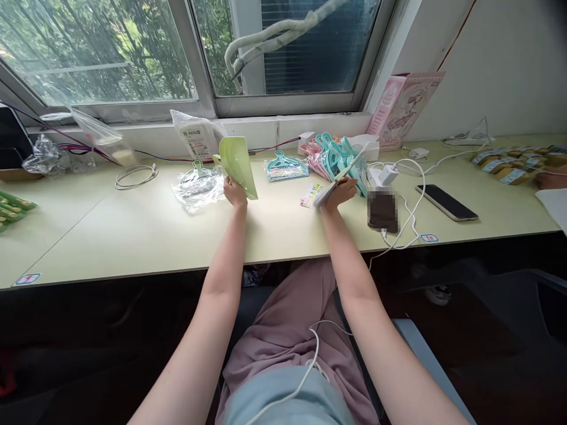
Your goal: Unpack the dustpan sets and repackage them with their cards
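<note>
My left hand is closed on the lower corner of a pale green flat piece, held upright above the desk. My right hand grips a thin white and green flat piece, tilted up to the right, right beside a pile of teal and pink comb-like items. A small printed card lies on the desk just left of my right hand. A single teal item in a clear bag lies between my two hands, farther back.
Crumpled clear bags lie left of my left hand. A phone, a blurred dark object, a white charger with cable and yellow packets sit to the right. A pink box leans at the wall.
</note>
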Available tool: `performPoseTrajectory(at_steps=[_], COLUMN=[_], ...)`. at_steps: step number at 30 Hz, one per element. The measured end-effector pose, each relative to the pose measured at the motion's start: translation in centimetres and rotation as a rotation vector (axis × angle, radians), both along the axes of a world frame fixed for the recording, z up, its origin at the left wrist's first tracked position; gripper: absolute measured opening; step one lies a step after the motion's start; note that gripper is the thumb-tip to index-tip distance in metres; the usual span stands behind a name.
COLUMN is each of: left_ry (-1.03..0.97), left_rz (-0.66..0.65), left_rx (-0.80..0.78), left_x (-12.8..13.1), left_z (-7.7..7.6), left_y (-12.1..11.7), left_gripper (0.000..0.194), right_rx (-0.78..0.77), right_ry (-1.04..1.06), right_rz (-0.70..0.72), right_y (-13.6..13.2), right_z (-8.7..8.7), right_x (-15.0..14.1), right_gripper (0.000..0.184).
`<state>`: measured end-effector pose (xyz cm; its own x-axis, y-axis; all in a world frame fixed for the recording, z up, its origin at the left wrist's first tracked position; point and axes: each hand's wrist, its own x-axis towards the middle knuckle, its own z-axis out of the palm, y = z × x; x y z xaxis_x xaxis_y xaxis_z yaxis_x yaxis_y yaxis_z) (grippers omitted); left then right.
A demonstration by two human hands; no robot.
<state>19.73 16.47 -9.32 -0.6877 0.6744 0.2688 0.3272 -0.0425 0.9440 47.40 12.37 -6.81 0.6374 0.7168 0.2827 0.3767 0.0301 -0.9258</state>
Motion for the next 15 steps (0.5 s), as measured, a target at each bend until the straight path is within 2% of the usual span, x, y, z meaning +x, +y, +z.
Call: performPoseTrajectory(at_steps=[1,3,7,10,12,15], left_ry=[0.004,0.022,0.084,0.178,0.302,0.508], left_rz=[-0.014,-0.065,-0.17,-0.263,-0.291,-0.224], left_rx=[0.005,0.015,-0.033,-0.163,-0.272,-0.335], left_x=[-0.4,-0.6,-0.2,-0.7,-1.0,-1.0], left_z=[0.0,-0.2,-0.7,-1.0,-0.9,-0.3], left_y=[0.0,0.0,0.4,0.6,0.5,-0.1], left_gripper=[0.035,0.031,0.023,0.02,0.022,0.026], right_rx=[-0.002,0.003,0.006,-0.045,-0.15,-0.338], right_ry=[0.015,-0.04,-0.317,-0.504,-0.588,-0.696], right_rz=[-0.168,-0.265,-0.037,0.116,0.143,0.112], right_y=[0.1,0.3,0.3,0.5,0.7,1.0], right_z=[-0.1,-0.2,-0.9,-1.7,-2.1,-2.4], right_x=[0.1,-0.3,-2.2,-2.8,-2.7,-2.2], right_gripper=[0.046,0.049,0.048,0.042,0.039,0.036])
